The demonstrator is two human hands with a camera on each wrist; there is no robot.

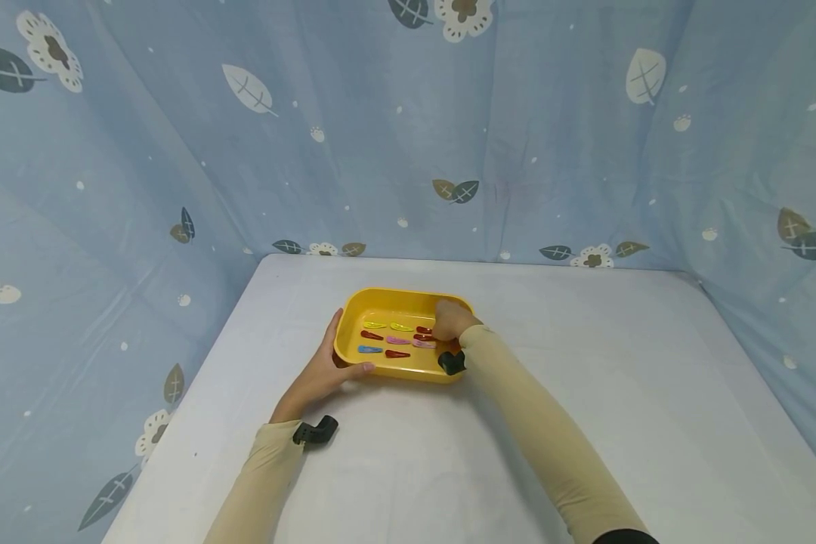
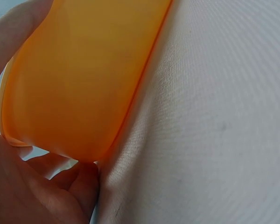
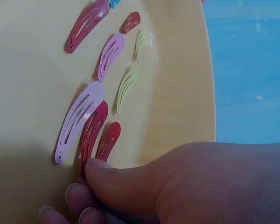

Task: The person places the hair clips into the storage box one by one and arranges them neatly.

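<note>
A yellow tray (image 1: 408,372) lies on the white-covered table with several snap hair clips in it. My left hand (image 1: 321,374) grips its left end, the thumb along the near side and the fingers around the far-left corner. Inside the right end is my right hand (image 1: 452,320), fingers curled. In the right wrist view its thumb and fingertips pinch the lower end of a red hair clip (image 3: 94,126). Beside that clip are a pink clip (image 3: 80,119) and a smaller-looking red clip (image 3: 109,139). Yellow clips (image 1: 401,327) and a blue clip (image 1: 370,349) lie farther left.
White cloth (image 1: 619,393) covers the table around the tray. A blue curtain (image 1: 551,113) with leaf and flower prints hangs behind the table and along its sides. Black wrist mounts (image 1: 316,431) sit on both forearms.
</note>
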